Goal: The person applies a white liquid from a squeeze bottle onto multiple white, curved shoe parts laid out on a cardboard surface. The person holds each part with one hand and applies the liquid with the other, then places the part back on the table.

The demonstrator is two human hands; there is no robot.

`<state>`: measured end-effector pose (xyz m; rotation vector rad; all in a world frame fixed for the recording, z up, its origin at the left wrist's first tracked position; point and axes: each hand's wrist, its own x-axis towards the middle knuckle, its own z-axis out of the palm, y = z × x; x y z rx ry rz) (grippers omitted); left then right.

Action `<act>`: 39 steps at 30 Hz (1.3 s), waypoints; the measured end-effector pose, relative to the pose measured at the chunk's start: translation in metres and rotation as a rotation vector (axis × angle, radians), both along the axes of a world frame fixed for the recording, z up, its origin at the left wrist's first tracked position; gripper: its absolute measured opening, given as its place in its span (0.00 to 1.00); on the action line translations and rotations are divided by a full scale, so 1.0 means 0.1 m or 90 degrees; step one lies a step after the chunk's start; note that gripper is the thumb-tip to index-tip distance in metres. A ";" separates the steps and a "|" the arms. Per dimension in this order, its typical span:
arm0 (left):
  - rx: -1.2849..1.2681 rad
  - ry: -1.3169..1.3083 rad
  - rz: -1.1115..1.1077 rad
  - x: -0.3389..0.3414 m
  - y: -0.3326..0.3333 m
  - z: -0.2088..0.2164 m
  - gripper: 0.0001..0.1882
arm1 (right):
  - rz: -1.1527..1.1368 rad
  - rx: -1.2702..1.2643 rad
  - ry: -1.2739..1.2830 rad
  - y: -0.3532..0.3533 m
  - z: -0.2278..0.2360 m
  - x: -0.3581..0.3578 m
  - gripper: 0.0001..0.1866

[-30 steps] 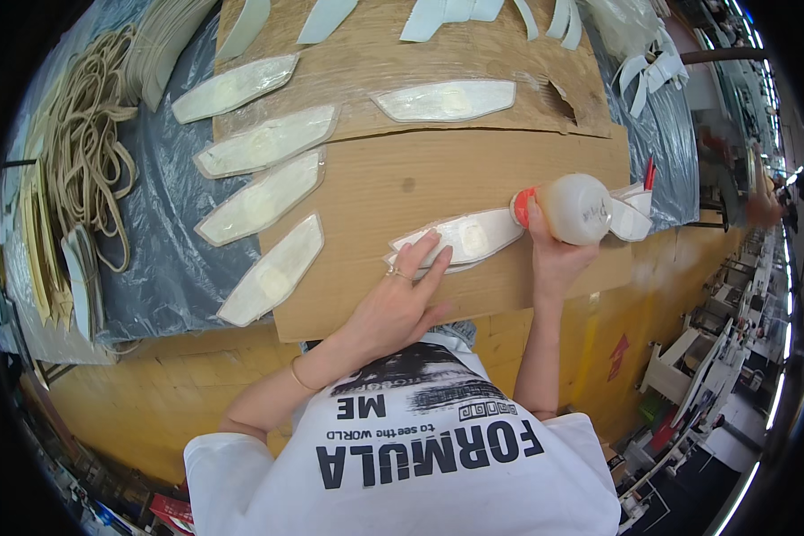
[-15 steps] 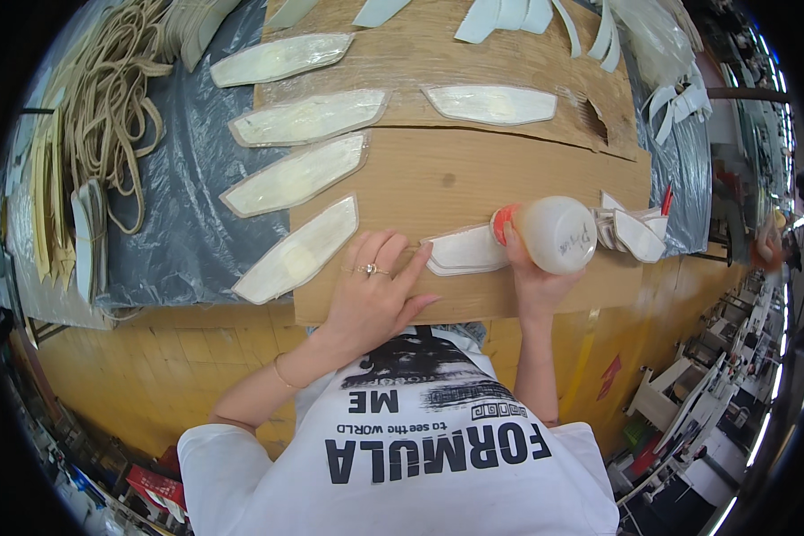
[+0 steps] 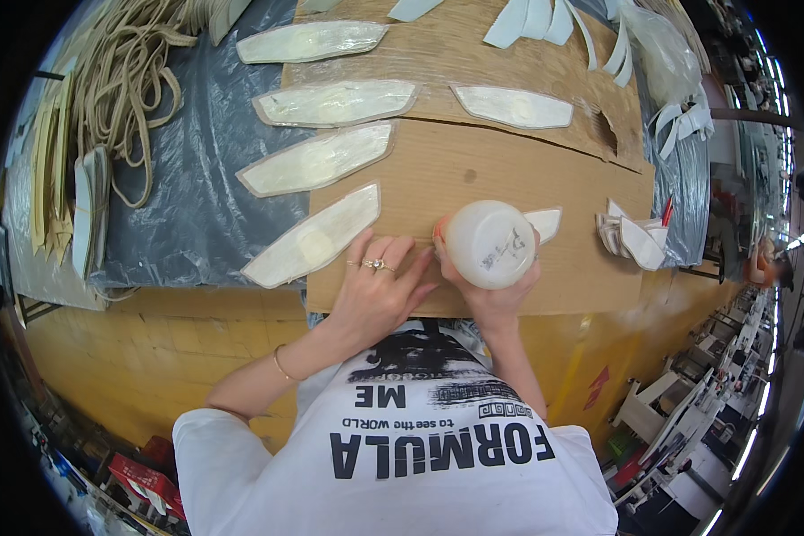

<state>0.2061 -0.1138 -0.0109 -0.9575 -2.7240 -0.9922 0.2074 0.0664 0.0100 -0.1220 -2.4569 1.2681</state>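
My right hand [image 3: 489,299] is wrapped round a translucent white squeeze bottle [image 3: 489,243], tipped with its base toward me. The orange-red cap shows at its left side. Under the bottle lies a flat white piece [image 3: 545,223] with slanted ends; only its right end shows. My left hand [image 3: 375,277] rests on the cardboard [image 3: 590,290] with fingers apart, the index finger stretched toward the hidden left end of that piece. Whether it touches the piece cannot be seen. Just left of this hand lies a similar piece [image 3: 317,239] with a wet-looking patch in its middle.
More shiny white pieces [image 3: 322,161] with beige borders lie farther back. A small stack of pieces [image 3: 639,239] with something red stands at the right. Beige cords [image 3: 125,80] heap at the far left, pale strips [image 3: 531,20] at the back. Dark plastic sheeting [image 3: 205,179] covers the table.
The bottle in my right hand has moved left along the white piece, toward my left hand, uncovering its right end. My left hand stays nearly in place. The view has shifted slightly.
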 end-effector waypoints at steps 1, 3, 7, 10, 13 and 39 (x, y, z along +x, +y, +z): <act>-0.004 0.004 0.002 0.01 0.00 0.00 0.21 | 0.014 0.006 -0.002 -0.01 -0.01 0.01 0.33; -0.011 0.006 0.003 0.01 0.00 0.00 0.21 | 0.030 0.005 0.002 -0.02 -0.03 0.03 0.34; -0.027 0.027 0.004 0.01 0.00 0.01 0.19 | 0.055 0.079 0.025 0.03 -0.06 0.13 0.32; -0.025 0.021 0.013 0.02 0.02 0.02 0.18 | 0.027 0.086 0.025 0.11 -0.09 0.30 0.32; -0.031 0.020 0.015 0.01 0.04 0.04 0.19 | 0.032 0.225 0.011 0.21 -0.16 0.45 0.32; -0.113 -0.319 -0.181 -1.06 0.58 0.41 0.09 | 0.012 -0.039 0.008 0.45 0.13 0.18 0.34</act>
